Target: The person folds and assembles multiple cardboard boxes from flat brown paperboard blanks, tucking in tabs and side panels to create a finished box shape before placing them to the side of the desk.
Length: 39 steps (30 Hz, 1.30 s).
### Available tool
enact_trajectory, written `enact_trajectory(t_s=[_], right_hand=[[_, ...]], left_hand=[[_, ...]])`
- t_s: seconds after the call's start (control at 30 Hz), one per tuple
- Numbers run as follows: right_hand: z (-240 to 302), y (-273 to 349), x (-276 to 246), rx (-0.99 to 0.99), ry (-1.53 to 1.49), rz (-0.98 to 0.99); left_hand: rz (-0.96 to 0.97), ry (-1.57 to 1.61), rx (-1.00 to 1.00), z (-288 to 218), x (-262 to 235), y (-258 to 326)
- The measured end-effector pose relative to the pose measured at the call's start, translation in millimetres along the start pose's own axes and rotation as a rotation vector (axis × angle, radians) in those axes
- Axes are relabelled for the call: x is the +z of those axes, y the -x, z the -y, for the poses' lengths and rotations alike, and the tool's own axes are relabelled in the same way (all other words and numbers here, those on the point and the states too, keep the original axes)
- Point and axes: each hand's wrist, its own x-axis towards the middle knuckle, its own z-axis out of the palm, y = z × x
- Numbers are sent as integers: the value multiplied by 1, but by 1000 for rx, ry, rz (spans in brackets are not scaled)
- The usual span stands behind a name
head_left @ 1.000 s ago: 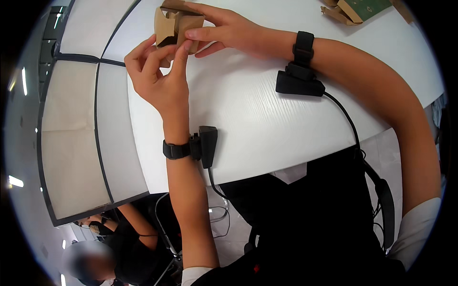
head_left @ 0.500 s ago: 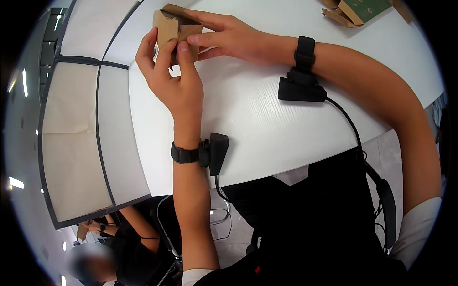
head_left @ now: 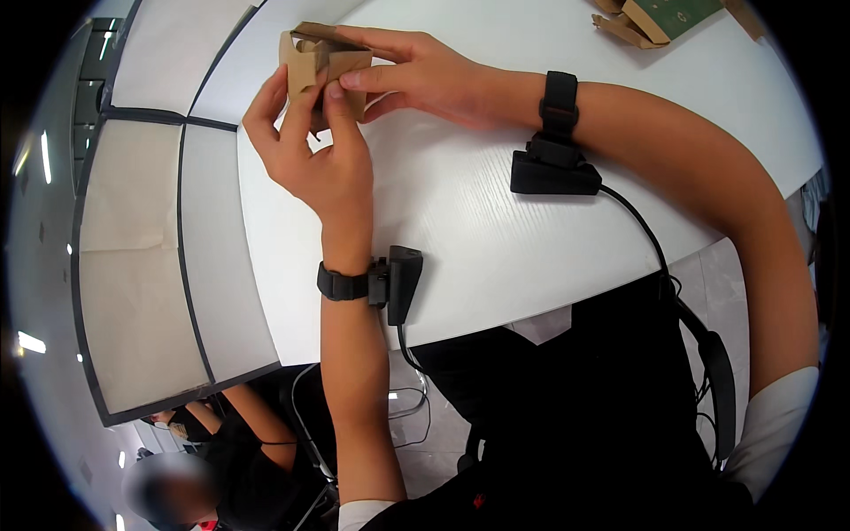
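Observation:
A small brown cardboard box [head_left: 304, 67] is held up over the far left of the white table, its flaps partly raised. My left hand [head_left: 312, 157] grips it from the near side, with thumb and fingers pressed on the front flap and left wall. From the right, my right hand [head_left: 425, 75] closes on the same box, its thumb on the front flap and its fingers along the top and back edge. The inside of the box and some fingertips behind it are hidden.
Another opened carton [head_left: 668, 19], brown and green, lies at the far right of the table [head_left: 496, 230]. A panelled partition [head_left: 133, 292] borders the table on the left. Beyond it a person [head_left: 239, 469] sits. Cables run from black wrist-worn devices [head_left: 555, 173].
Both hands and the box have shifted slightly left and down in the picture. The grip looks much the same. Beyond the partition, the other person's hands have moved lower.

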Motion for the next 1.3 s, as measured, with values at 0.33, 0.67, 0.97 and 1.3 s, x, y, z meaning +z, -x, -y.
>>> enact_trajectory(t_s=[0.33,0.67,0.97,1.3], right_hand=[[0,1,0,27,55,-53],[3,1,-2,-13,102,-68],[-3,0,2,-64,147,-42],[6,4,12,16,124,-93]], left_hand=[[-36,232,-189,-6,-3,-3],[30,269,-245,-12,-10,-9],[123,46,102,-3,-12,-14],[85,-17,66,2,-15,-11]])
